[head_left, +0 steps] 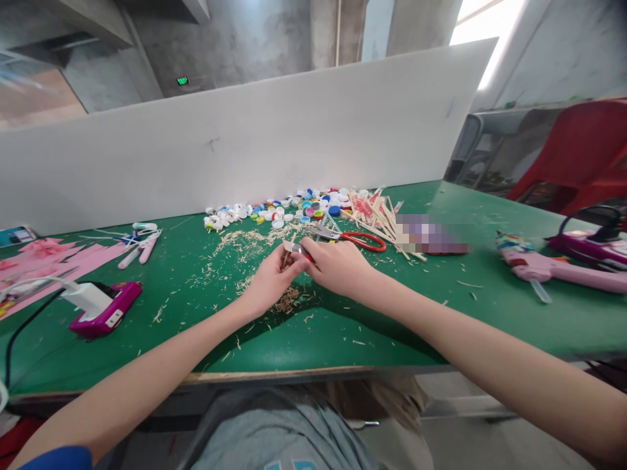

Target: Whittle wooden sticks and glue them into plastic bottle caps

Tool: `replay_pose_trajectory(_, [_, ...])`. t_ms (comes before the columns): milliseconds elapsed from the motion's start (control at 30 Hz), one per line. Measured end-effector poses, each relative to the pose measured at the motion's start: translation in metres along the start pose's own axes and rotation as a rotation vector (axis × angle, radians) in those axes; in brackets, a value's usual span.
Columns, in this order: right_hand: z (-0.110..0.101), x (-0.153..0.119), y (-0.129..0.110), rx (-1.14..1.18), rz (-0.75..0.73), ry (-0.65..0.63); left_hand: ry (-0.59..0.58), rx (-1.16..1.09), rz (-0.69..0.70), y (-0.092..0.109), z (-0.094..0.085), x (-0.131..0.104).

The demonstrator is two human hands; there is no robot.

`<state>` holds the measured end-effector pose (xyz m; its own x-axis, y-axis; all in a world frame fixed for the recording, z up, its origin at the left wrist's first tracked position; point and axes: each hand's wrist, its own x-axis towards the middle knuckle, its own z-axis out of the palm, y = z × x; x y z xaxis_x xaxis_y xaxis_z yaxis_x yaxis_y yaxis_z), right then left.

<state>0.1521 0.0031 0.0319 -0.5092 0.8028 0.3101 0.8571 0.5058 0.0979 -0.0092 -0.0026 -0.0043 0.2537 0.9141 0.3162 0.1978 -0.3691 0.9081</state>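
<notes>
My left hand (272, 277) is closed around a small, thin wooden piece, mostly hidden by the fingers. Touching it at the fingertips, my right hand (337, 266) grips a small tool with a metal blade (295, 247) and a bit of red at its handle. Both hands are just above the green table (196, 339). Wood shavings (289, 299) lie beneath and around them. Just beyond my right hand lie scissors (365, 241) with red-orange handles.
Bottle caps (279, 214) and wooden sticks (385, 219) lie before a white board (274, 137). Pink sheets (44, 267) and a purple power strip (110, 313) sit left. A pink glue gun (543, 267) and another power strip (588, 251) lie right.
</notes>
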Motion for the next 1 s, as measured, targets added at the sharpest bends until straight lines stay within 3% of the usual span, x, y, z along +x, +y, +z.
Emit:
replay_pose_trajectory(233, [0.001, -0.002, -0.008, -0.062, 0.114, -0.007, 0.077, 0.240, -0.062, 0.010, -0.002, 0.001])
replay_pose_trajectory(667, [0.003, -0.003, -0.014, -0.113, 0.145, -0.033, 0.097, 0.307, -0.145, 0.006, 0.001, 0.005])
replay_pose_trajectory(900, [0.003, 0.003, 0.007, -0.135, 0.327, 0.071, 0.152, 0.321, -0.110, 0.006, -0.003, 0.001])
replay_pose_trajectory(1000, [0.003, 0.004, 0.013, -0.145, 0.323, 0.092, 0.164, 0.280, -0.114, 0.005, -0.004, 0.002])
